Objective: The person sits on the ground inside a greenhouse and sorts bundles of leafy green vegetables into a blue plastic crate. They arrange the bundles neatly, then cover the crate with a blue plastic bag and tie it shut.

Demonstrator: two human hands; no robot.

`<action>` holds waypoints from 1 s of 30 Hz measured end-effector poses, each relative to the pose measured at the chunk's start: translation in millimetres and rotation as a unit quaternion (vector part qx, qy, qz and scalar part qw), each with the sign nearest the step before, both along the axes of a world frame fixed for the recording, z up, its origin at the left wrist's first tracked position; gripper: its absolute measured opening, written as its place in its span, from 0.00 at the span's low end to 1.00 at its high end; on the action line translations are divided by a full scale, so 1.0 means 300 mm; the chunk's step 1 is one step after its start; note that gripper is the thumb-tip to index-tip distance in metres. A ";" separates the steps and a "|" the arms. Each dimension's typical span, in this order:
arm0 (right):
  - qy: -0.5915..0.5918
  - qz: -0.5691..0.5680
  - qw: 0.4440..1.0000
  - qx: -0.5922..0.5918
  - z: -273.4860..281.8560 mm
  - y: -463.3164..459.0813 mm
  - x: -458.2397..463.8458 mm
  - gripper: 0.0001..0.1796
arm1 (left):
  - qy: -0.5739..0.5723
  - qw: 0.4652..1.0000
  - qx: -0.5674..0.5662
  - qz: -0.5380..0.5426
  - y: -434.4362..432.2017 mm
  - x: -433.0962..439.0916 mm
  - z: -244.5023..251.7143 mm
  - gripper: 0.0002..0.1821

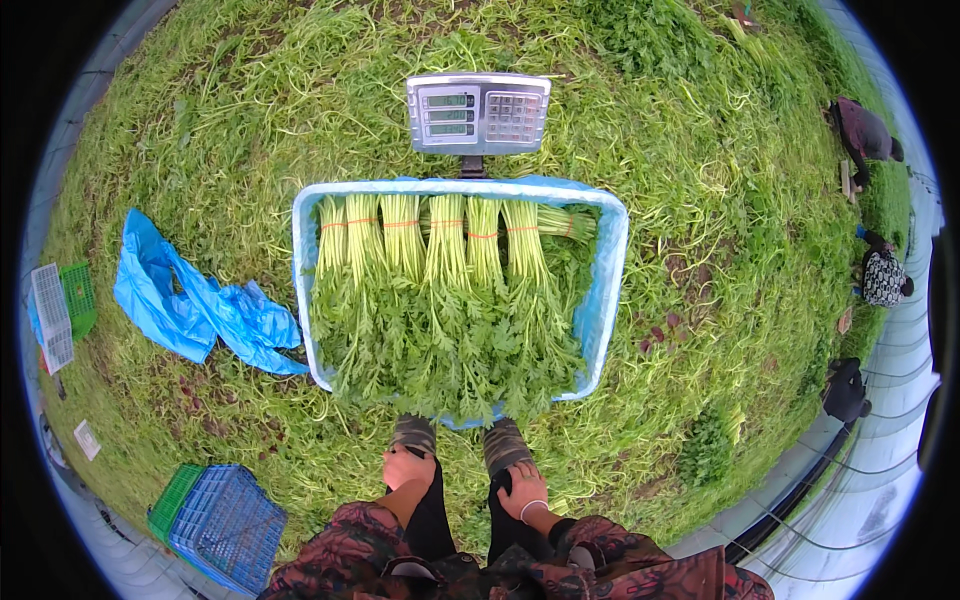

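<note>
My left hand rests on my left leg just above the camouflage boot; its fingers are bent and partly hidden. My right hand lies on the other leg, fingers somewhat spread, a pale band at the wrist. Before my feet stands a crate lined with blue plastic film. Inside, bundles of leafy greens lie side by side, stems away from me, bound with orange-red ties. One bundle lies crosswise at the far right. Behind the crate rises the display head of a digital scale, its screens lit.
Crumpled blue plastic lies left of the crate. Blue and green plastic baskets stand at the lower left, more crates farther off. Cut stems litter the ground. Several people crouch or bend along the right, near the plastic-film wall.
</note>
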State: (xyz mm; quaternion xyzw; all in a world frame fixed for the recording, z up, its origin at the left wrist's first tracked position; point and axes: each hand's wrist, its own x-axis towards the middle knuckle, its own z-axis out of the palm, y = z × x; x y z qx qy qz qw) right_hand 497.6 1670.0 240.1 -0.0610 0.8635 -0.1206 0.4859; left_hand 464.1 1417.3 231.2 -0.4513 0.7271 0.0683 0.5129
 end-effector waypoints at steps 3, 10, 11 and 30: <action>-0.005 0.013 1.000 0.003 -0.002 -0.001 -0.009 0.35 | -0.015 1.000 0.001 0.001 0.002 -0.004 0.001 0.38; 0.006 0.011 1.000 -0.008 -0.008 0.004 -0.016 0.34 | -0.024 1.000 0.004 0.007 -0.003 -0.002 -0.006 0.40; -0.004 0.014 1.000 0.004 -0.010 0.005 -0.013 0.34 | -0.022 1.000 0.005 0.002 -0.005 -0.001 -0.007 0.41; 0.349 -0.288 0.860 -0.237 -0.050 -0.296 -0.658 0.14 | -0.037 0.998 0.028 0.033 -0.011 -0.006 -0.002 0.39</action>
